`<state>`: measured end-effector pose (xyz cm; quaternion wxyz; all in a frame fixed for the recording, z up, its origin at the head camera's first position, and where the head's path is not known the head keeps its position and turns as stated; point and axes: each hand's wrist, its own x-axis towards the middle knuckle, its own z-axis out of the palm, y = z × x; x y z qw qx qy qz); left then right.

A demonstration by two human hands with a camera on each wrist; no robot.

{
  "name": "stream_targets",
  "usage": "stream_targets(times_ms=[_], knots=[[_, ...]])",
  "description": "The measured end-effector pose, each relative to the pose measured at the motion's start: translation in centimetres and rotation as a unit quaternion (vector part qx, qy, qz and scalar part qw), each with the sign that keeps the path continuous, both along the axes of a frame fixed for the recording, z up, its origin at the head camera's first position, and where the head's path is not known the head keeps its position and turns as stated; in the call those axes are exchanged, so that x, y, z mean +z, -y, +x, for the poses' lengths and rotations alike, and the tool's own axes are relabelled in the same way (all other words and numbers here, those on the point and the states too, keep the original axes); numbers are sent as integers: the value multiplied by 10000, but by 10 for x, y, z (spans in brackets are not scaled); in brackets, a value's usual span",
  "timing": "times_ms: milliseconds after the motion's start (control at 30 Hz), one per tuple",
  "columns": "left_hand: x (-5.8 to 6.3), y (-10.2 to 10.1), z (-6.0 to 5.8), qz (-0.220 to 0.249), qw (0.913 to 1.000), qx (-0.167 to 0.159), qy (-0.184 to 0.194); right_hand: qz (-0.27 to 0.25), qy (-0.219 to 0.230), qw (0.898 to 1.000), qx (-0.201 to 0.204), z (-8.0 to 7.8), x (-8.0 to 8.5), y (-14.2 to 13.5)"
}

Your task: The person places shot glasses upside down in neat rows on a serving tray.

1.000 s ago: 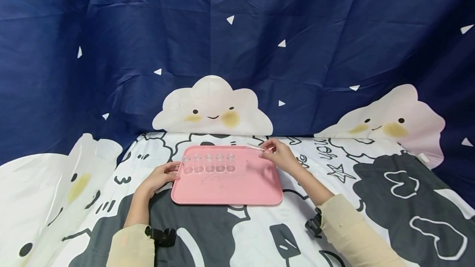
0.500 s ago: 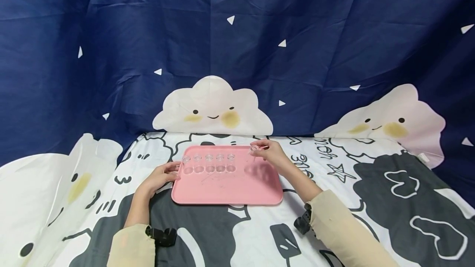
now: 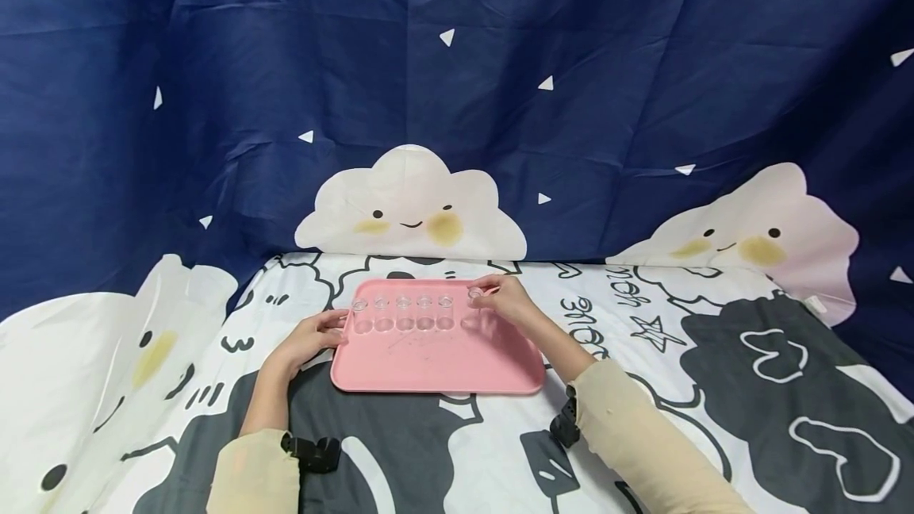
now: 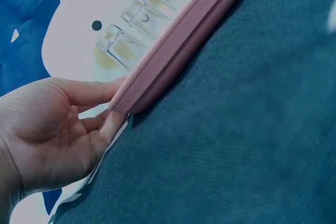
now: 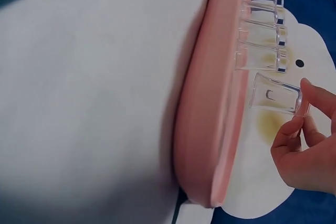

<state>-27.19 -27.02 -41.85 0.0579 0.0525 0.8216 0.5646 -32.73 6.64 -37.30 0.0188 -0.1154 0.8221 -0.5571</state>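
Note:
My left hand (image 3: 307, 342) pinches the left edge of the pink tray (image 3: 428, 375), thumb at its rim and fingers curled at the underside, as the left wrist view shows (image 4: 58, 129). Several clear shot glasses (image 3: 403, 314) stand in a row across the tray's back left, thick bases up. Beyond the row's right end, my right hand (image 3: 510, 304) holds another clear shot glass (image 5: 275, 94) by its thick base, its wide mouth pointing down toward the tray. In the right wrist view a gap separates this glass from the nearest one (image 5: 260, 59) in the row.
Under the tray lies a black-and-white patterned cloth (image 3: 493, 450). A dark blue curtain (image 3: 457, 101) with cloud figures hangs behind. Small marks (image 3: 421, 351) show on the tray in front of the glasses.
My right hand has moved left over the tray toward the row, turning the shot glass from lying nearly sideways to mouth-down. The left hand keeps its grip on the tray.

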Motion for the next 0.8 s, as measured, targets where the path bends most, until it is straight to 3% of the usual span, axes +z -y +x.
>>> stream_targets(times_ms=[300,800], knots=[[0,0,-1,9,10000,10,-12,246,-22,9997,74,-2,-7,4],[1,-2,1,-67,10000,49,45,88,25,9998,202,-3,-16,9]])
